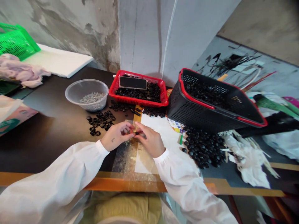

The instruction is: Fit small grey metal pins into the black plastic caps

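My left hand (118, 135) and my right hand (150, 140) meet over a white sheet of paper (158, 133), their fingertips pinching a small black plastic piece (136, 133) from both sides. A pile of black round plastic pieces (203, 147) lies to the right of my right hand. A smaller scatter of the same pieces (99, 123) lies beyond my left hand. A clear plastic bowl (87, 95) holds small grey metal parts. A red basket (140, 88) holds black pieces, with a black phone (133, 83) resting on top.
A black basket with a red rim (217, 99) stands tilted at the far right of the table, full of black pieces. Crumpled paper (247, 158) lies beyond it. A green basket (16, 42), white board (59, 60) and pink cloth (21, 70) sit at the back left, against a concrete wall.
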{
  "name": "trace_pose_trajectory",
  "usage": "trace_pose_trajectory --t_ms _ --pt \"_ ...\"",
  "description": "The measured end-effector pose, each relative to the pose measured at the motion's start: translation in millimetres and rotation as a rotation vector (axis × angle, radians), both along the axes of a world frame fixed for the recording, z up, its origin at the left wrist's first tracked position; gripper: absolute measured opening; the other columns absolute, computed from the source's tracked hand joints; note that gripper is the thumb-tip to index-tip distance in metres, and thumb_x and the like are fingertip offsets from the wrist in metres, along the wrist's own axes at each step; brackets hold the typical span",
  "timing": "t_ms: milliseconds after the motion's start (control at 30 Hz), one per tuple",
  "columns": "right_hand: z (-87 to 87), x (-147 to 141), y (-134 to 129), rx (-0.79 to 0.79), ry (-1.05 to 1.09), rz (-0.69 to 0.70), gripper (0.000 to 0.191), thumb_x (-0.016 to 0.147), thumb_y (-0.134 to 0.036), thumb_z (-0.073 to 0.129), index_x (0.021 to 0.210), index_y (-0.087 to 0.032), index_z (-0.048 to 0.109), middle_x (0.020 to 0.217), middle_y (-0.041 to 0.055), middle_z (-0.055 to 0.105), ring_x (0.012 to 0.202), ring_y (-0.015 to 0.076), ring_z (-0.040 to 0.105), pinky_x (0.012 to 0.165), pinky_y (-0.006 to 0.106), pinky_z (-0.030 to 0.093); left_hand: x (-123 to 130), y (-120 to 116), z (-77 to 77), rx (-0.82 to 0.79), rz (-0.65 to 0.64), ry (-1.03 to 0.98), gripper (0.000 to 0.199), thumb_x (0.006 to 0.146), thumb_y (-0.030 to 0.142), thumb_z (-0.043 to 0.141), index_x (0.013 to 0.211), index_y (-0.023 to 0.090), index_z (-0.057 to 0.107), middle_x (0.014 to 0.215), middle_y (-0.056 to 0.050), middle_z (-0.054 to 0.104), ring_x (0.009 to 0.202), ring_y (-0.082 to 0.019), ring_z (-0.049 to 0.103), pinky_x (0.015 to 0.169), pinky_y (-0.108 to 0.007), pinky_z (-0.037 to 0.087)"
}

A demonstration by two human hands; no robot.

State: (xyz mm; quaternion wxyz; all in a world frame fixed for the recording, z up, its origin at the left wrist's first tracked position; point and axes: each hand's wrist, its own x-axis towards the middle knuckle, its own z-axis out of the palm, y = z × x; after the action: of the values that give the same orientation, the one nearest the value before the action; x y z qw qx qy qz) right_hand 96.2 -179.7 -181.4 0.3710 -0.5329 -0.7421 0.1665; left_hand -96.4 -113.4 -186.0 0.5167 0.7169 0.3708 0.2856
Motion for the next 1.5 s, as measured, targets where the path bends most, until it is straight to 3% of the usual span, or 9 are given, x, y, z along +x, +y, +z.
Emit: trace_pose_trajectory --t_ms 133,267,400,700,833,1067,1233,1333,1500 --pt "1.3 -1 -1 -0.02 -0.019 -0.001 0.062 0.089 -0.02 0.069 0.146 -0.029 0.047 0.113 0.0058 0.072 0.097 0.0193 0.072 0.091 0.034 0.06 -2 1 -1.1 -0.068 -0.052 -0.007 0.032 0.08 0.033 0.072 0.104 0.016 0.06 0.082 -0.001 0.067 0.066 -0.012 0.058 0.063 -0.024 0.048" --pt "9.3 -2 -4 0.022 -0.221 0.076 0.054 0.095 -0.02 0.061 0.146 -0.025 0.047 0.119 0.0084 0.072 0.104 0.0212 0.07 0.092 0.035 0.059 -4 3 0.0 -0.154 -0.099 -0.057 0.033 0.079 0.028 0.072 0.106 0.017 0.058 0.081 0.0 0.068 0.069 -0.012 0.063 0.067 -0.025 0.051" --pt "12.7 -2 -5 0.074 -0.29 0.149 0.045 0.099 -0.017 0.051 0.143 -0.025 0.052 0.123 0.0099 0.071 0.107 0.0225 0.068 0.091 0.036 0.058 -5 4 2.6 -0.246 -0.117 -0.106 0.037 0.075 0.025 0.074 0.108 0.016 0.058 0.074 0.001 0.067 0.062 -0.011 0.061 0.058 -0.023 0.05" --pt "10.9 -1 0 -0.099 0.322 0.039 0.041 0.082 -0.026 0.077 0.121 -0.031 0.07 0.101 0.0025 0.074 0.088 0.0178 0.071 0.081 0.03 0.061 -4 5 13.8 -0.22 -0.098 -0.156 0.037 0.079 0.034 0.076 0.107 0.015 0.061 0.077 -0.003 0.071 0.065 -0.013 0.064 0.059 -0.024 0.052" --pt "13.9 -8 0 -0.236 0.584 -0.091 0.026 0.076 -0.027 0.081 0.102 -0.025 0.075 0.094 0.0022 0.076 0.082 0.0181 0.072 0.08 0.031 0.06 -3 1 17.1 -0.031 -0.036 -0.143 0.028 0.081 0.036 0.076 0.097 0.015 0.068 0.082 -0.004 0.073 0.07 -0.014 0.066 0.066 -0.024 0.053" --pt "11.0 -13 2 -0.44 0.89 -0.083 0.021 0.07 -0.029 0.083 0.088 -0.023 0.077 0.091 0.0017 0.078 0.085 0.0183 0.072 0.084 0.034 0.059 -8 -6 18.1 0.666 0.097 -0.015 0.015 0.088 0.034 0.071 0.097 0.022 0.074 0.081 -0.001 0.075 0.065 -0.011 0.063 0.065 -0.022 0.05" --pt "11.3 -14 3 -0.538 1.042 -0.056 0.024 0.067 -0.027 0.085 0.088 -0.023 0.076 0.091 0.0006 0.077 0.082 0.0147 0.071 0.077 0.027 0.06 -7 -6 21.1 0.78 0.131 0.01 0.022 0.087 0.041 0.071 0.098 0.022 0.073 0.08 -0.002 0.076 0.065 -0.014 0.064 0.069 -0.025 0.052" --pt "10.3 -12 4 -0.621 1.177 -0.071 0.024 0.069 -0.029 0.086 0.089 -0.023 0.074 0.092 -0.0015 0.076 0.082 0.0108 0.071 0.075 0.02 0.059 -12 2 23.2 0.851 0.11 0.083 0.036 0.086 0.048 0.071 0.11 0.021 0.069 0.096 -0.006 0.076 0.082 -0.018 0.067 0.08 -0.029 0.052" --pt "10.1 -1 11 -0.69 1.412 -0.114 0.03 0.065 -0.028 0.089 0.088 -0.023 0.071 0.102 -0.0013 0.075 0.089 0.0092 0.073 0.074 0.014 0.059 -36 30 27.7 0.975 0.354 0.601 0.03 0.089 0.048 0.065 0.102 0.022 0.074 0.103 -0.011 0.069 0.098 -0.029 0.06 0.084 -0.041 0.047"
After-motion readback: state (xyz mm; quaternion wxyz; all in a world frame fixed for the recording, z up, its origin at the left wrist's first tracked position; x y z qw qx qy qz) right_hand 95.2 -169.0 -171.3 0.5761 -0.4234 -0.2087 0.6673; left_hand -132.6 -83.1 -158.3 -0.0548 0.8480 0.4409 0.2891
